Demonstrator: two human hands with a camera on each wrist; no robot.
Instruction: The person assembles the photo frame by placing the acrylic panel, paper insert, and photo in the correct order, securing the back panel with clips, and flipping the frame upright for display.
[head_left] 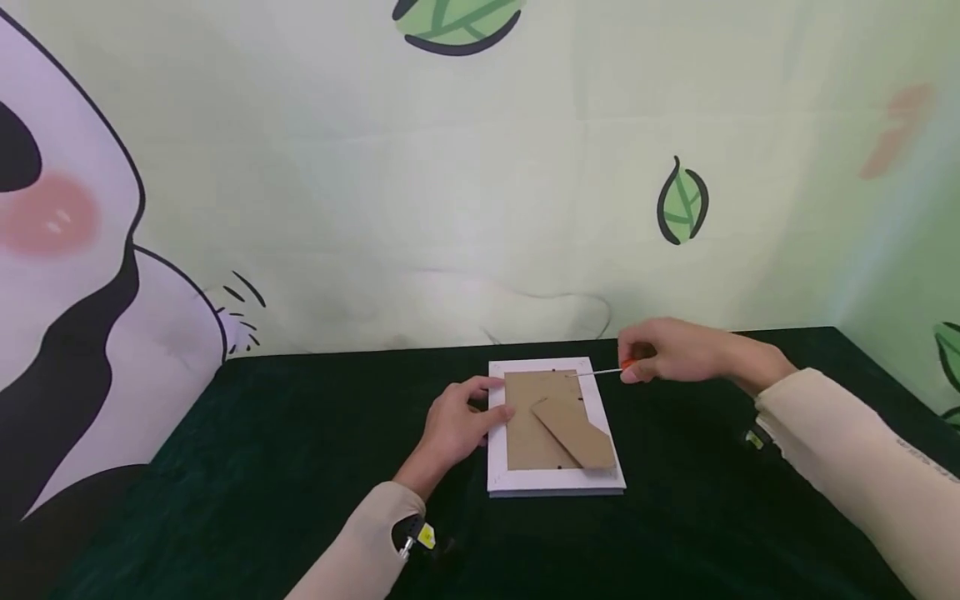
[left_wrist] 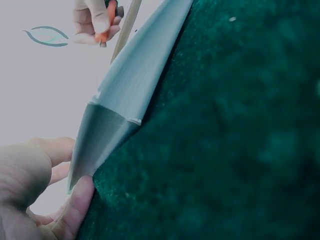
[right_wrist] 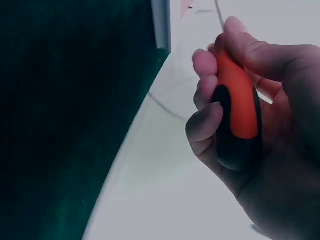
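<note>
Table: we see dark green cloth.
Picture frame: lies face down mid-table; we judge it light, stiff, fragile; hold by its edges.
Left hand: fingers curled over frame's left edge.
Right hand: clamped on orange-handled screwdriver, tip at backing board.

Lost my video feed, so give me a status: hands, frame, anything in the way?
Left hand grips the white picture frame at its left edge. Right hand holds the screwdriver, tip at the cardboard backing. Nothing in the way.
</note>
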